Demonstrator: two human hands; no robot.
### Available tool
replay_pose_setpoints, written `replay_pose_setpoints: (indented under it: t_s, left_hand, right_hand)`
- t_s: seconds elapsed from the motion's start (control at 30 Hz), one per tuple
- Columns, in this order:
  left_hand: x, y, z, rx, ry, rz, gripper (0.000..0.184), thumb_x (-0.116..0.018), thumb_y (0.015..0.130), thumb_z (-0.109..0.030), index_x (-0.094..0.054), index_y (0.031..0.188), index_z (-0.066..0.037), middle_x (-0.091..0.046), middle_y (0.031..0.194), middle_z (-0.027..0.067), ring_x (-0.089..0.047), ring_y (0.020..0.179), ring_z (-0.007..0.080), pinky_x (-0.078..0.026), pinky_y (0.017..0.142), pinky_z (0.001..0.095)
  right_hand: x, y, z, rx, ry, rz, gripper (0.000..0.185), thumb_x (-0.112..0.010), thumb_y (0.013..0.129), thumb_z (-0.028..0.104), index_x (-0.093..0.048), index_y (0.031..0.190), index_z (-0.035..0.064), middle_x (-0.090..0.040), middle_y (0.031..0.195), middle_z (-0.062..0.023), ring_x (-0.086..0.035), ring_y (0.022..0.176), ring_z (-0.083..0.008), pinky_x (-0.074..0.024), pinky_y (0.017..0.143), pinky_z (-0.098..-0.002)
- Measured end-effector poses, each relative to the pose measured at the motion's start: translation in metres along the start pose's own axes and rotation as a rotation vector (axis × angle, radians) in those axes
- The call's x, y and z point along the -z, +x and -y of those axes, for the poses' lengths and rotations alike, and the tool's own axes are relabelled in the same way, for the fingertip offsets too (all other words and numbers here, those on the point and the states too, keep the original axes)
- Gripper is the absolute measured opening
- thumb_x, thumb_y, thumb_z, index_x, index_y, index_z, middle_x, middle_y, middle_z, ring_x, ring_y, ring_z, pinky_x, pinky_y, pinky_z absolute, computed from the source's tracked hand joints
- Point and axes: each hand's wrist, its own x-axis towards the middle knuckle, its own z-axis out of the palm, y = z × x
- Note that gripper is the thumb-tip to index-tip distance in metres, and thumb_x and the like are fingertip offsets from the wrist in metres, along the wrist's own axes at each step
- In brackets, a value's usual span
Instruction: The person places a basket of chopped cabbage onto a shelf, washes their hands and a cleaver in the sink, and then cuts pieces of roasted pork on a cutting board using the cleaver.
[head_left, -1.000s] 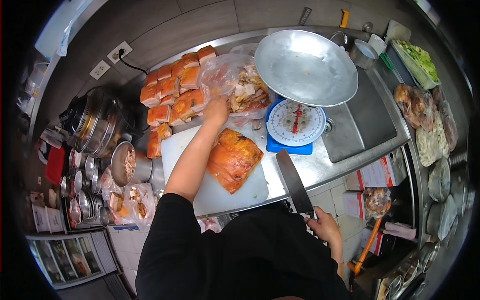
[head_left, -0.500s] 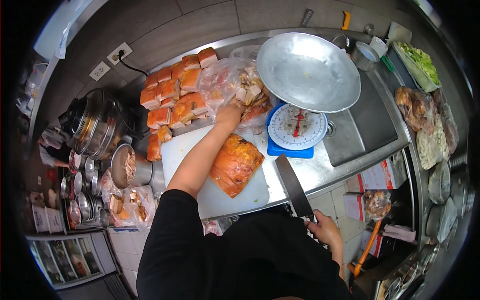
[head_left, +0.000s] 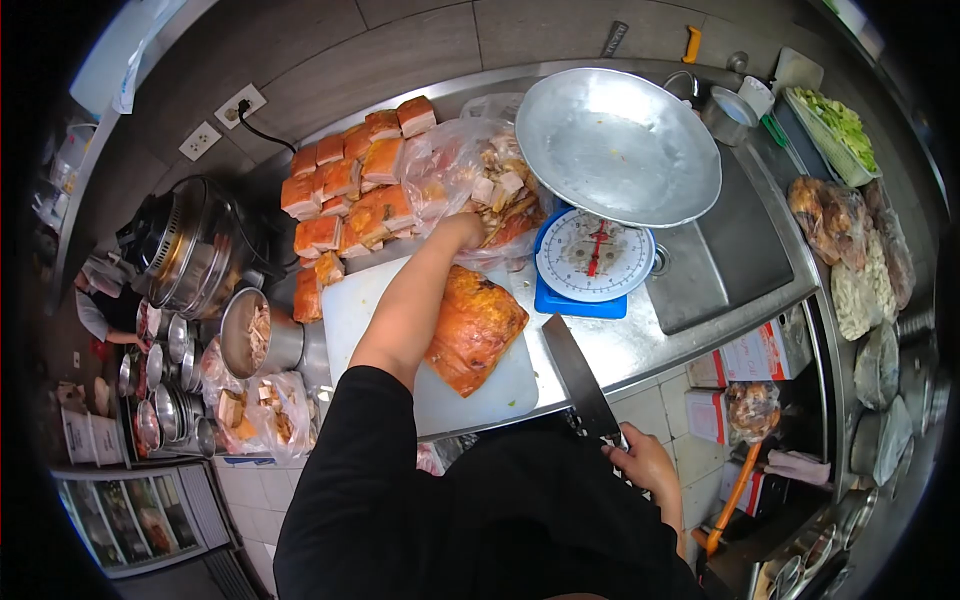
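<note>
My right hand [head_left: 645, 460] is closed round the handle of a cleaver [head_left: 580, 370], its broad blade pointing up and left over the counter's front edge. My left hand [head_left: 463, 232] is at the near edge of a clear plastic bag [head_left: 440, 160] with chopped meat pieces [head_left: 505, 190] in it. Its fingers look curled in; what they hold, if anything, is hidden. Below that arm, a slab of roast pork [head_left: 475, 330] with browned skin lies on a white cutting board [head_left: 440, 400]. Several blocks of roast pork [head_left: 355, 185] are piled at the back left.
A blue dial scale [head_left: 597, 255] bears a wide metal pan [head_left: 620, 145] at right of the bag. Beyond it is a sink [head_left: 720, 250]. Left stand a metal pot [head_left: 275, 335] and bagged meat [head_left: 265, 415]. A person [head_left: 105, 305] is at the far left.
My left hand has drawn back slightly toward me from the meat pieces. The cleaver and my right hand have shifted a little left and down. At far left, the other person shows more.
</note>
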Motion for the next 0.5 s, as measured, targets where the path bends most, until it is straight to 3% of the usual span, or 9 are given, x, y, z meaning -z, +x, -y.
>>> replay_pose_setpoints:
  t_s: [0.07,0.17,0.27,0.33,0.47,0.5]
  left_hand:
    - [-0.003,-0.007,-0.002,0.034,-0.037,-0.04,0.03,-0.059,0.083,-0.013,-0.075,0.105,-0.002,-0.073,0.112,0.0205,-0.071,0.103,0.0344,-0.056,0.086,0.0437]
    - [-0.005,-0.022,0.001,0.072,-0.067,-0.222,0.033,-0.061,0.087,-0.025,-0.074,0.109,-0.003,-0.072,0.11,0.0228,-0.07,0.103,0.0368,-0.054,0.088,0.0449]
    - [0.006,-0.038,0.016,0.034,-0.14,-0.265,0.029,-0.065,0.081,-0.016,-0.075,0.107,-0.008,-0.073,0.108,0.0198,-0.07,0.101,0.036,-0.055,0.086,0.0433]
    - [0.014,-0.042,0.033,-0.13,-0.272,-0.178,0.025,-0.066,0.083,-0.016,-0.074,0.106,-0.012,-0.074,0.104,0.0179,-0.07,0.1,0.037,-0.054,0.087,0.0451]
    - [0.03,-0.058,0.041,-0.084,-0.275,-0.242,0.027,-0.067,0.084,-0.013,-0.073,0.11,-0.014,-0.073,0.105,0.0168,-0.069,0.101,0.0372,-0.053,0.087,0.0461]
    - [0.043,-0.074,0.033,-0.008,-0.279,-0.355,0.029,-0.067,0.084,-0.012,-0.072,0.113,-0.014,-0.073,0.107,0.0169,-0.069,0.102,0.0368,-0.053,0.087,0.0457]
  right_hand:
    - [-0.001,0.0,-0.003,-0.006,-0.012,0.005,0.034,-0.071,0.086,0.037,-0.066,0.104,0.008,-0.068,0.074,-0.0191,-0.068,0.073,-0.0389,-0.0518,0.066,-0.0442]
    - [-0.001,0.0,-0.005,0.003,-0.018,-0.006,0.034,-0.071,0.086,0.037,-0.066,0.105,0.0081,-0.068,0.075,-0.0191,-0.068,0.073,-0.0389,-0.0519,0.067,-0.044]
    - [-0.001,0.001,-0.007,0.017,0.002,-0.026,0.034,-0.071,0.086,0.037,-0.066,0.104,0.0078,-0.068,0.075,-0.0191,-0.068,0.073,-0.0389,-0.0518,0.067,-0.044]
    - [0.001,0.003,-0.005,0.026,0.012,-0.027,0.034,-0.071,0.086,0.036,-0.066,0.104,0.0076,-0.068,0.075,-0.0192,-0.068,0.073,-0.0389,-0.0517,0.067,-0.0441]
    - [0.005,0.003,0.0,-0.031,0.017,-0.01,0.034,-0.071,0.086,0.036,-0.066,0.105,0.0072,-0.068,0.075,-0.0195,-0.068,0.074,-0.0385,-0.0516,0.067,-0.0443]
    - [0.005,0.003,0.0,-0.013,0.015,-0.015,0.035,-0.071,0.086,0.036,-0.066,0.105,0.0071,-0.068,0.075,-0.0195,-0.068,0.074,-0.0384,-0.0515,0.067,-0.0445]
